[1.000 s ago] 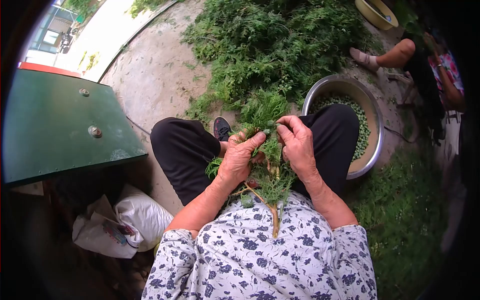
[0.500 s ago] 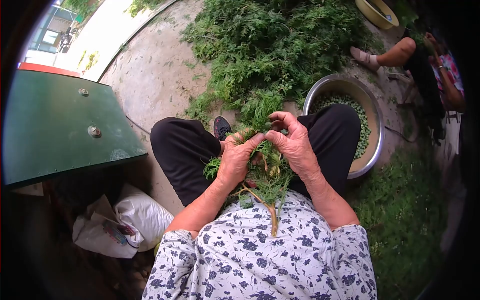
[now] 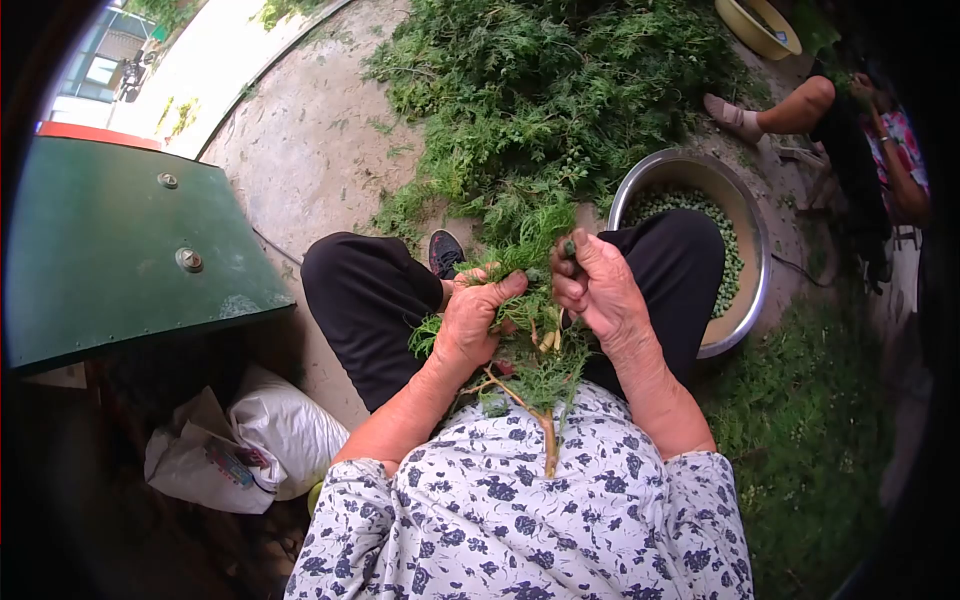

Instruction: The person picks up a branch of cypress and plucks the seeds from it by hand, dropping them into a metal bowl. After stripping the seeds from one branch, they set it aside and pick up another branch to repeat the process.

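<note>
My left hand (image 3: 474,315) is closed around a green, feathery conifer branch (image 3: 535,385), whose bare woody end points down against my shirt. Close beside the foliage, my right hand (image 3: 602,283) is curled, with a small dark green cone (image 3: 569,247) at the thumb and fingertips. Its other fingers fold in toward the palm. To the right, partly hidden behind my knee, stands a wide metal basin (image 3: 757,250) with many small round green cones (image 3: 724,262) in it.
A large heap of cut conifer branches (image 3: 540,90) lies ahead. More greenery (image 3: 800,420) covers the ground at right. A green metal box (image 3: 130,250) and a white sack (image 3: 285,430) are at left. Another person's leg (image 3: 795,105) and a yellow basin (image 3: 757,28) appear upper right.
My right hand has drawn slightly right and away from my left thumb, and a small green cone now shows at its fingertips. My left hand stays on the branch.
</note>
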The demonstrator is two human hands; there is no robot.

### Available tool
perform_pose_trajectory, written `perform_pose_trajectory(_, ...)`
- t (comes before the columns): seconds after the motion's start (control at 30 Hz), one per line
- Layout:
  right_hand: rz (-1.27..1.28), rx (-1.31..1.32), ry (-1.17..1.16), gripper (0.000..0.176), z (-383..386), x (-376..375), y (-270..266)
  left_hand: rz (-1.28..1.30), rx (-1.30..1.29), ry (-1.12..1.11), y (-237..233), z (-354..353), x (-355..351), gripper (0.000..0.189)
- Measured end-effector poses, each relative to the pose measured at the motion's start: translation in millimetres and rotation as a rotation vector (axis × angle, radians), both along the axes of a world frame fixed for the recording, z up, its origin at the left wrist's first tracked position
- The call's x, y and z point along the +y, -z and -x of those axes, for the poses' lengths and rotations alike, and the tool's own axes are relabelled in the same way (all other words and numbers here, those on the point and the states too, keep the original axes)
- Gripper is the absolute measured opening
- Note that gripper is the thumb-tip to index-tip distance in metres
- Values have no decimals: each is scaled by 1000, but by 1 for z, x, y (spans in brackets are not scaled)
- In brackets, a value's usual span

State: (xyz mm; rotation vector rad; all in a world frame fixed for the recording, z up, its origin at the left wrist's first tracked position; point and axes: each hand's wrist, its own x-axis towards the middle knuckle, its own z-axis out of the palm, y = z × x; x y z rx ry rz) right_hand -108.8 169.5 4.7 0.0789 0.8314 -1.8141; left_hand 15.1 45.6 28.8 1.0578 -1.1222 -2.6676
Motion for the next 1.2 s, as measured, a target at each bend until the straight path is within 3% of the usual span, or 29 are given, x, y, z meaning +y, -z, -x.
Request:
perform_pose_trajectory(0.03,92,6,47,25,7,4,2,-27,-11,-20,-2,0,0,15)
perform_pose_trajectory(0.17,28,129,89,18,11,8,-17,13,-63,-70,-5,4,4,15)
perform_pose_trajectory(0.3,-57,258,-99,24,3,8,-24,59,-62,-72,-4,7,4,16)
perform_pose_trajectory(0.4,-168,834,-49,21,-10,-6,-13,63,-58,-53,-4,6,4,17)
perform_pose_trajectory(0.5,-180,893,-128,19,-7,-6,-15,51,-44,-51,-3,6,4,18)
perform_pose_trajectory(0.53,-181,892,-127,19,-5,-5,-17,36,-17,-37,-3,5,4,19)
perform_pose_trajectory(0.6,-130,385,-187,16,-1,1,-23,25,-5,-41,-3,6,3,19)
perform_pose_trajectory(0.7,40,192,15,13,16,15,-14,7,-8,-76,-4,6,1,19)
perform_pose_trajectory(0.77,28,298,238,14,34,29,-25,-6,-40,-106,-2,2,-5,19)
perform_pose_trajectory(0.87,-146,563,447,18,67,71,-26,-9,-10,-234,-1,4,-16,17)
perform_pose_trajectory(0.9,-208,627,486,21,80,92,-17,-22,29,-183,-4,3,-21,16)
perform_pose_trajectory(0.97,-529,846,615,31,93,117,-10,17,-40,-227,-15,6,-21,15)
perform_pose_trajectory(1.0,-935,1138,508,37,97,127,-15,17,-38,-225,-14,5,-23,15)
perform_pose_trajectory(1.03,-936,1138,512,37,100,134,-12,13,-24,-221,-11,4,-26,16)
perform_pose_trajectory(1.1,-1496,1621,508,39,105,144,-3,9,-10,-212,-13,6,-28,16)
perform_pose_trajectory(1.17,-1482,1674,552,33,94,128,-13,23,-3,-211,-20,7,-27,17)
perform_pose_trajectory(1.2,-1257,1528,646,29,85,115,-20,26,-2,-206,-20,9,-27,17)
